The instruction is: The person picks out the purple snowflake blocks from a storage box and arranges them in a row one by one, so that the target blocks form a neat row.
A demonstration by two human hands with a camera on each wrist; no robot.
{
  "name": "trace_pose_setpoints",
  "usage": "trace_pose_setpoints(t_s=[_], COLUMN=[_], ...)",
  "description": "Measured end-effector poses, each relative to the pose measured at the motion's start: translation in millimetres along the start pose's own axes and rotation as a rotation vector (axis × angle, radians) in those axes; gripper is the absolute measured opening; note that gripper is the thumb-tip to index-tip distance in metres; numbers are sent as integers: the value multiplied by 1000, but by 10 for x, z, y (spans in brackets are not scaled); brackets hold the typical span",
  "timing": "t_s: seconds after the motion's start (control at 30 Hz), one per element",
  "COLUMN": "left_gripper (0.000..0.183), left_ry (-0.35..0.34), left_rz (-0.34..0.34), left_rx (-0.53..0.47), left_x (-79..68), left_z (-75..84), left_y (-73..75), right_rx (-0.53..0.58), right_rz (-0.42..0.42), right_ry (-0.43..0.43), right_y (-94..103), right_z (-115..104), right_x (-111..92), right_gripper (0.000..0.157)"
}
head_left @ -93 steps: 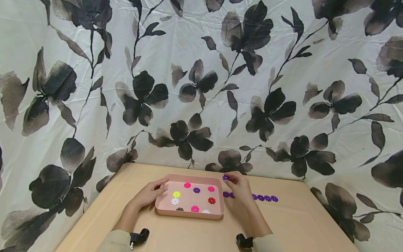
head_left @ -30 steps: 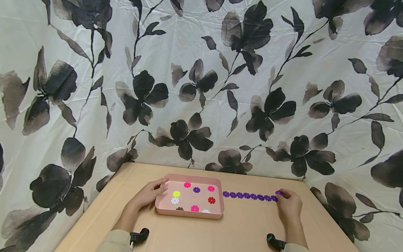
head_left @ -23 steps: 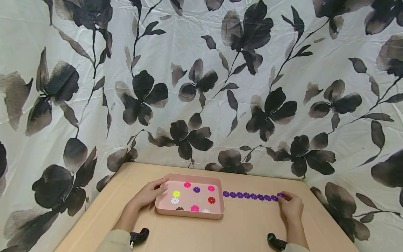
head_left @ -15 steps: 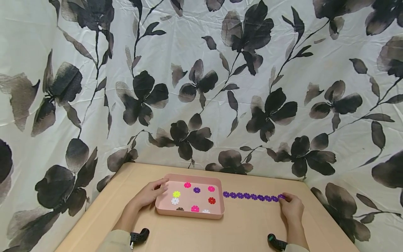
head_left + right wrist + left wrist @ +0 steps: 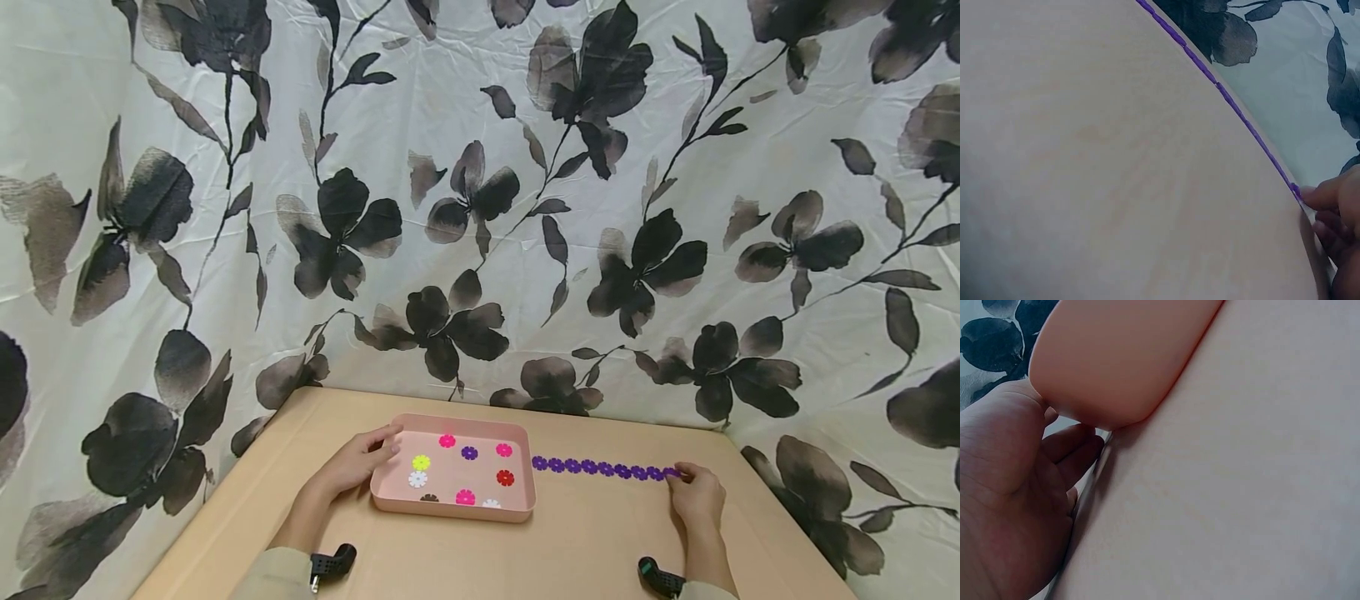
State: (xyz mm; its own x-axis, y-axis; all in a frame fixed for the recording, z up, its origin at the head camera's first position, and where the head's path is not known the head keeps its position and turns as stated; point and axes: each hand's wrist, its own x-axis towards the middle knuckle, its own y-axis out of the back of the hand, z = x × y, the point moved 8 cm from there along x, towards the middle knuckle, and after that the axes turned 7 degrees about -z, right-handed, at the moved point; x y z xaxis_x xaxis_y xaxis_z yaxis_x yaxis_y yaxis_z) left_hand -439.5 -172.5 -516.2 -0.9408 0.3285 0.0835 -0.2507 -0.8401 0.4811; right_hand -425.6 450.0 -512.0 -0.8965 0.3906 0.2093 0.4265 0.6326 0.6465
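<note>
My left hand (image 5: 356,462) holds the left end of a pink tray (image 5: 450,510); in the left wrist view the thumb lies over the rim of the tray (image 5: 1104,369) and the other fingers are curled beside its outer wall. A row of purple flower-shaped discs (image 5: 588,467) runs rightward from the tray. At its far right end my right hand (image 5: 697,493) pinches one more purple flower-shaped disc (image 5: 670,472), low against the last disc. In the right wrist view, that pinched disc (image 5: 1295,189) shows at the fingertips, partly hidden by them.
Loose flower-shaped discs lie apart in the tray: pink (image 5: 447,441), purple (image 5: 468,453), yellow (image 5: 421,462), white (image 5: 417,479), red (image 5: 505,478) and a dark one by the front wall. A floral cloth (image 5: 465,250) hangs behind the tan tabletop (image 5: 480,562).
From just right of the tray, my right hand has carried the purple flower-shaped disc to the row's right end and lowered it there. The left hand and tray have stayed put.
</note>
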Motion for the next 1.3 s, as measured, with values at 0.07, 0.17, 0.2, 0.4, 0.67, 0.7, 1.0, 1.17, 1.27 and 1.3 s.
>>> trace_pose_setpoints(t_s=[0.07,0.17,0.2,0.4,0.67,0.7,1.0,1.17,1.27,1.3], left_gripper=[54,54,54,53,56,57,58,58,58,58], left_ry=[-1,-2,-1,3,15,14,16,11,5,9], left_rz=[-1,0,1,-1,-3,-5,-12,-14,-10,-7], left_rx=[0,3,1,9,25,27,19,6,10,6], left_x=[5,9,10,14,-6,-8,0,-5,-16,-21], left_z=[3,7,8,9,-12,-13,-24,-9,8,10], left_y=[-4,-6,-6,-2,13,13,-8,-13,-7,-5], right_rx=[5,40,58,138,139,148,241,268,271,265], right_rz=[-5,-10,-13,-12,50,47,-37,-85,-112,-121], right_ry=[-12,-4,5,107,292,309,433,520,565,571], right_y=[8,20,22,17,-48,-70,-312,-437,-514,-543], right_z=[-18,-115,-162,-479,-967,-1030,-1534,-1781,-1904,-1936], right_x=[-3,-11,-17,-45,-57,-67,-250,-379,-449,-469], right_gripper=[33,35,35,33,27,26,25,25,25,24])
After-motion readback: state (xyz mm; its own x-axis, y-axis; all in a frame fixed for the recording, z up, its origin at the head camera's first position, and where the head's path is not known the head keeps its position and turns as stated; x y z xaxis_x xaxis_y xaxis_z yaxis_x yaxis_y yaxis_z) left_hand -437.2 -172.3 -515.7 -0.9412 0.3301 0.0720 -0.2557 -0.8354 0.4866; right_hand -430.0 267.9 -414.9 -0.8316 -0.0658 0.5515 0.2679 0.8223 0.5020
